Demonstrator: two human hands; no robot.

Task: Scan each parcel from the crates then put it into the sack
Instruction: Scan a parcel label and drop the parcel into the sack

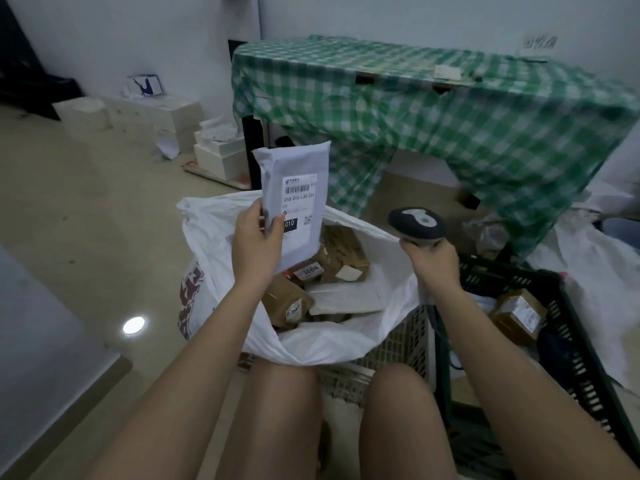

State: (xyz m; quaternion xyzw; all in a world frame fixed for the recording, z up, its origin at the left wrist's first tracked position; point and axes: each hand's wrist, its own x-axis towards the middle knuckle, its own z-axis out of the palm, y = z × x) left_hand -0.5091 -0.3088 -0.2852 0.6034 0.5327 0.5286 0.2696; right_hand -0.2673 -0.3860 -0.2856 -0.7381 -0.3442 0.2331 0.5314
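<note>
Left hand (254,233), fingers curled, pinching the lower left edge of a white parcel (294,202): upright, label toward the camera, rising above the fingertips, over the open white sack (214,230). Right hand (429,259) wrapped round the handle of a scanner (417,225), head just above the fingers. Black crate (554,306) right of that hand.

The white sack (221,237) gapes open, its mouth unblocked above the brown boxes (341,252) (piled low inside). A black crate (568,306) crowds the right; bare floor (86,220) lies left.
</note>
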